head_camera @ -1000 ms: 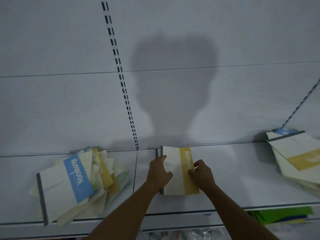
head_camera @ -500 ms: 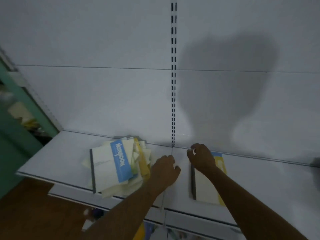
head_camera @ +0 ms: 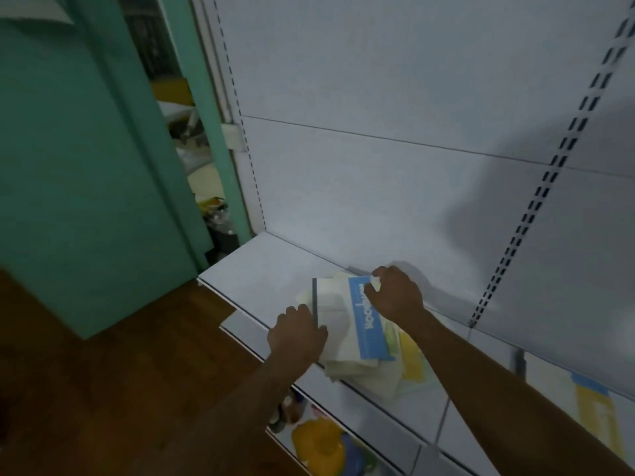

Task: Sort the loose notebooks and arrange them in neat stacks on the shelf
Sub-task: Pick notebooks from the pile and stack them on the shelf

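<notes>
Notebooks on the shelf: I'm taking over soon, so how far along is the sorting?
Done: one yellow-banded notebook lies flat, apart at the right. In hand: left hand and right hand grip the blue-banded notebook topping the messy pile. Left: the whole pile needs sorting and stacking on the shelf.

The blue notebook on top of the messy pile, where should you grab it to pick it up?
Probably by its two long edges, from above. The blue notebook lies flat on top of the pile, with its dark spine side and far corner showing. The left hand is at the spine and the right hand at the far corner, so a hand on each side could lift it clear.
</notes>
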A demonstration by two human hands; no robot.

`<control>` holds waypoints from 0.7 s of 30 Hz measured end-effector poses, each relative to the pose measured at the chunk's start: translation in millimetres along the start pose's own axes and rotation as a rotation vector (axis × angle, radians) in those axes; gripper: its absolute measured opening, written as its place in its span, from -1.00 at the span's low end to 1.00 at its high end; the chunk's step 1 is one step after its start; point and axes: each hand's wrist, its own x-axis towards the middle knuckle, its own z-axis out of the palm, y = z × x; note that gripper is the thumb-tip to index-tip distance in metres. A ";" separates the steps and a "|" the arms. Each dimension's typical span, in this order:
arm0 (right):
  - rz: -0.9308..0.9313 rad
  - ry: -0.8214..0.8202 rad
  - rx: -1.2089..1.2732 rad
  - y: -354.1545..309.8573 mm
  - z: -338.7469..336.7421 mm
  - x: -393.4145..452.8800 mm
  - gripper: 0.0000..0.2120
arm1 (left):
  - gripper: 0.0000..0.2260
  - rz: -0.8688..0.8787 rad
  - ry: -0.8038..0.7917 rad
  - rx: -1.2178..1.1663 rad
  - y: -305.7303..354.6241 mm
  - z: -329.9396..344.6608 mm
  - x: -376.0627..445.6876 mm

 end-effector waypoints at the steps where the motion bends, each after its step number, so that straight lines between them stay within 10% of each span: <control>1: -0.012 -0.019 -0.030 -7.2 5.0 3.7 -0.58 | -0.55 -0.022 -0.016 -0.017 -6.9 1.1 1.2; 21: 0.046 -0.252 -0.275 -14.5 41.0 30.2 -0.30 | -0.61 -0.132 -0.140 -0.263 -19.4 32.9 11.2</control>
